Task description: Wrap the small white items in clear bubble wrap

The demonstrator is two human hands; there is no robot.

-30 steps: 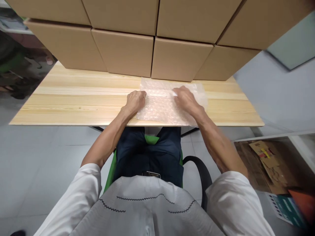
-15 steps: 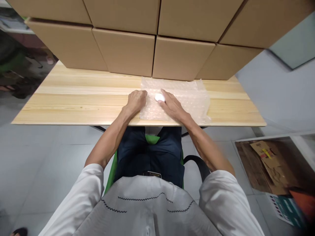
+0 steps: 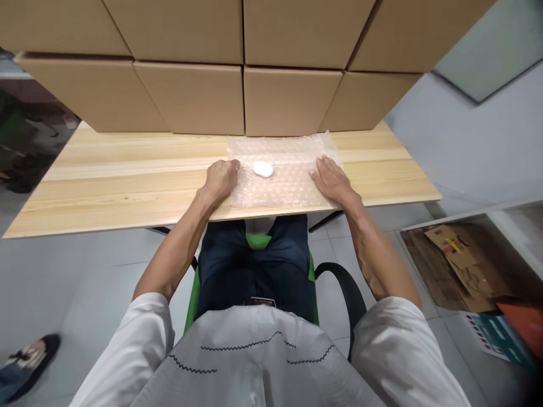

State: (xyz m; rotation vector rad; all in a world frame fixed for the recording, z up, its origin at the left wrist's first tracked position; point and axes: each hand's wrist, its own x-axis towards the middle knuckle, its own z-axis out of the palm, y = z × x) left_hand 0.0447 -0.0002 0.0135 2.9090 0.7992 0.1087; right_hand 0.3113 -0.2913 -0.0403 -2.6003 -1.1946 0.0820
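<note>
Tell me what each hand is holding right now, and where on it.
Nothing is gripped. The left hand presses the bubble wrap's left edge, the right hand its right edge. The white object lies untouched.
</note>
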